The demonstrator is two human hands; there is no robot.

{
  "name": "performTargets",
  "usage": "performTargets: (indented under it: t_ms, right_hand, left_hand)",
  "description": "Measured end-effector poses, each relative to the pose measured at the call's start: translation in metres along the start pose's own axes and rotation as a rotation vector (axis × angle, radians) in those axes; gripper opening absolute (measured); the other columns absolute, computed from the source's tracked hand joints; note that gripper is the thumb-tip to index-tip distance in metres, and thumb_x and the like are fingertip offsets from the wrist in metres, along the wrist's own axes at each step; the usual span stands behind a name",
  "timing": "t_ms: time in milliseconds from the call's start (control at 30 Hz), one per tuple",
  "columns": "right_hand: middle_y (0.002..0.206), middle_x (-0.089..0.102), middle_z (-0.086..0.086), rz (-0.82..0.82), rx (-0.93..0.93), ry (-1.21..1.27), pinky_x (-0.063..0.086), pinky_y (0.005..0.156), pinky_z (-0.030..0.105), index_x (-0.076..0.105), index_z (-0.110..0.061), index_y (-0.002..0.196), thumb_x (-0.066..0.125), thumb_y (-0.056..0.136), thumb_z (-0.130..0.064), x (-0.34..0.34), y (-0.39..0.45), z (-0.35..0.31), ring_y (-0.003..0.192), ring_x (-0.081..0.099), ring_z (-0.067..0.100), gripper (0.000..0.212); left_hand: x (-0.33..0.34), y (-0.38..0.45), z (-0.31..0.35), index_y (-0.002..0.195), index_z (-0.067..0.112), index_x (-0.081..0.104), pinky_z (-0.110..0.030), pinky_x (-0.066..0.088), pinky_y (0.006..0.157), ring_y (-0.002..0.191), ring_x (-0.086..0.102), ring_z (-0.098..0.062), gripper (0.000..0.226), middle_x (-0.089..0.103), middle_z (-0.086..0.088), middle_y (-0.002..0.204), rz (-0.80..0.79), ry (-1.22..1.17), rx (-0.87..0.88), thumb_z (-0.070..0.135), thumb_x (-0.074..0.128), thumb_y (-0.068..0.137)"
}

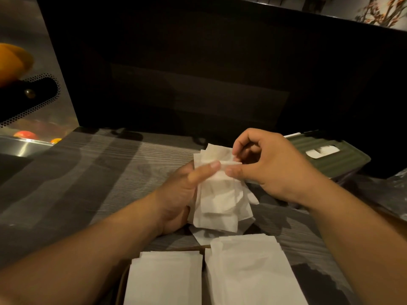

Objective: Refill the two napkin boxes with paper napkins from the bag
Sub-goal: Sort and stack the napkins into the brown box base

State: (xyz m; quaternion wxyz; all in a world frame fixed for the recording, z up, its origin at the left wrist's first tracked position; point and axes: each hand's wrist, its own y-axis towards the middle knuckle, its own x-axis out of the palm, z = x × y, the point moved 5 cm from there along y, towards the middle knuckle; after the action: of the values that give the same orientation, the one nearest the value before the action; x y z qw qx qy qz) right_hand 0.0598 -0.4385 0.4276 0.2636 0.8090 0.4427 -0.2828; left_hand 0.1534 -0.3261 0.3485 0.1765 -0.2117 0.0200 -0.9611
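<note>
Left hand (176, 194) grips a loose napkin bundle (220, 201); right hand (271, 166) pinches its top edge. Green napkin box (343, 159) far right looks filled; near stacks (242, 271) await loading.

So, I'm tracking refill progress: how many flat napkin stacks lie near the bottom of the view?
2. The left stack lies bottom centre, the right stack beside it. A separate loose bunch is in the hands; more may lie out of frame.

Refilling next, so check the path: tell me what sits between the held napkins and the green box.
Nothing visible. The napkin bundle, held by the left hand and right hand, is beside the green box; only the right hand lies between.
</note>
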Motion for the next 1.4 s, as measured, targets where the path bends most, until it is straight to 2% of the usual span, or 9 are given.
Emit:
performTargets:
  t_ms: [133, 433, 700, 867, 967, 1067, 1200, 1267, 1400]
  right_hand:
    - [0.087, 0.071, -0.007, 0.177, 0.042, 0.164, 0.06, 0.071, 0.026, 0.066, -0.029, 0.097, 0.075, 0.088, -0.037, -0.004, 0.0, 0.01, 0.078, 0.069, 0.01, 0.015]
    - [0.112, 0.076, 0.001, -0.036, 0.309, 0.809, 0.057, 0.095, 0.043, 0.068, -0.03, 0.118, 0.053, 0.093, -0.043, 0.055, -0.039, 0.047, 0.109, 0.072, 0.022, 0.032]
    - [0.106, 0.078, 0.005, -0.015, 0.422, 1.065, 0.063, 0.073, 0.04, 0.064, -0.023, 0.125, 0.056, 0.095, -0.044, 0.067, -0.04, 0.048, 0.095, 0.076, 0.023, 0.037]
    - [0.134, 0.066, 0.016, -0.121, 0.456, 1.281, 0.047, 0.107, 0.058, 0.064, -0.023, 0.136, 0.043, 0.104, -0.05, 0.07, -0.043, 0.049, 0.124, 0.063, 0.038, 0.048]
    - [0.117, 0.075, 0.0, -0.059, 0.321, 1.152, 0.062, 0.081, 0.044, 0.059, -0.029, 0.132, 0.054, 0.099, -0.036, 0.065, -0.037, 0.044, 0.105, 0.074, 0.024, 0.034]
    - [0.103, 0.072, -0.015, 0.12, 0.188, 0.755, 0.058, 0.064, 0.02, 0.054, -0.044, 0.115, 0.064, 0.097, -0.023, 0.055, -0.034, 0.039, 0.09, 0.072, -0.001, 0.029]
    - [0.113, 0.062, -0.024, 0.163, 0.048, 0.479, 0.057, 0.07, 0.015, 0.048, -0.052, 0.113, 0.064, 0.096, -0.034, 0.055, -0.034, 0.032, 0.099, 0.066, -0.004, 0.03]
    - [0.122, 0.062, -0.021, 0.092, 0.02, 0.478, 0.058, 0.081, 0.019, 0.048, -0.055, 0.119, 0.058, 0.101, -0.037, 0.059, -0.034, 0.033, 0.109, 0.064, 0.001, 0.027]
    - [0.141, 0.048, -0.031, -0.034, -0.036, 0.488, 0.039, 0.102, 0.007, 0.044, -0.06, 0.132, 0.039, 0.095, -0.041, 0.067, -0.034, 0.027, 0.127, 0.045, -0.018, 0.042]
  left_hand:
    - [-0.012, 0.004, 0.002, 0.122, 0.018, 0.062, -0.048, 0.058, 0.077, 0.096, 0.071, -0.033, 0.041, 0.073, -0.013, 0.107, 0.108, -0.125, 0.04, 0.016, 0.062, 0.081]
    - [-0.02, 0.005, 0.003, 0.111, 0.026, 0.062, -0.056, 0.054, 0.086, 0.102, 0.068, -0.038, 0.027, 0.074, -0.013, 0.106, 0.113, -0.335, 0.009, 0.022, 0.054, 0.085]
    - [-0.011, 0.001, -0.003, 0.125, 0.02, 0.061, -0.052, 0.056, 0.078, 0.094, 0.071, -0.035, 0.049, 0.072, -0.015, 0.104, 0.053, -0.211, -0.04, 0.018, 0.058, 0.076]
    - [-0.005, 0.002, -0.003, 0.127, 0.025, 0.056, -0.046, 0.059, 0.075, 0.098, 0.071, -0.031, 0.044, 0.071, -0.011, 0.113, 0.115, -0.092, -0.018, 0.024, 0.065, 0.084]
    - [-0.013, 0.001, 0.0, 0.132, 0.038, 0.041, -0.047, 0.061, 0.073, 0.099, 0.068, -0.023, 0.061, 0.063, 0.004, 0.119, 0.367, 0.048, 0.112, 0.025, 0.075, 0.083]
    - [-0.02, -0.015, 0.021, 0.118, 0.035, 0.032, -0.018, 0.052, 0.068, 0.092, 0.056, -0.005, 0.063, 0.048, 0.011, 0.107, 0.681, 0.585, 0.467, 0.031, 0.08, 0.078]
    - [-0.006, -0.015, 0.02, 0.085, 0.028, 0.053, -0.004, 0.046, 0.06, 0.085, 0.059, 0.002, 0.014, 0.059, 0.017, 0.089, 0.546, 0.915, 0.601, 0.034, 0.065, 0.09]
    - [-0.008, -0.008, 0.012, 0.095, 0.03, 0.059, -0.007, 0.048, 0.062, 0.093, 0.061, 0.0, 0.006, 0.062, 0.017, 0.101, 0.466, 0.828, 0.469, 0.034, 0.054, 0.096]
    - [-0.011, -0.002, 0.007, 0.126, 0.032, 0.056, -0.043, 0.051, 0.096, 0.115, 0.061, -0.018, 0.055, 0.065, 0.002, 0.122, 0.286, 0.288, 0.252, 0.066, 0.049, 0.084]
